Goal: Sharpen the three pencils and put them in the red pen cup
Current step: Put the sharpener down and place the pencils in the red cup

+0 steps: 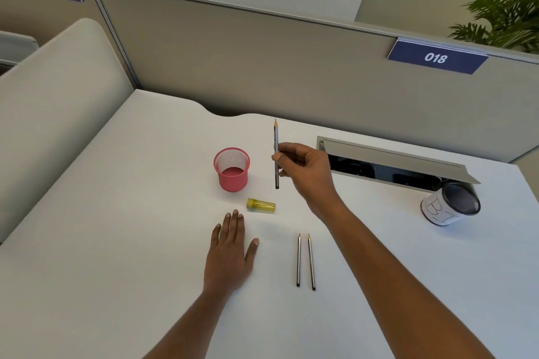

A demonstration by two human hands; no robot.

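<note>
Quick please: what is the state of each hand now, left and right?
Left hand: open, flat on the desk, holding nothing.
Right hand: fingers closed on one pencil, point up.

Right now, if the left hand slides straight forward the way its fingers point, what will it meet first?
Probably the yellow sharpener, lying just ahead and slightly right of the left hand. The fingertips may pass its left end; then the red pen cup comes next.

Red mesh pen cup [232, 169] upright, empty, frame center. One dark pencil [276, 154] held upright just right of it, tip up. Two pencils [305, 262] flat, parallel, lower center. Yellow sharpener [261, 205] on its side below cup.
</note>
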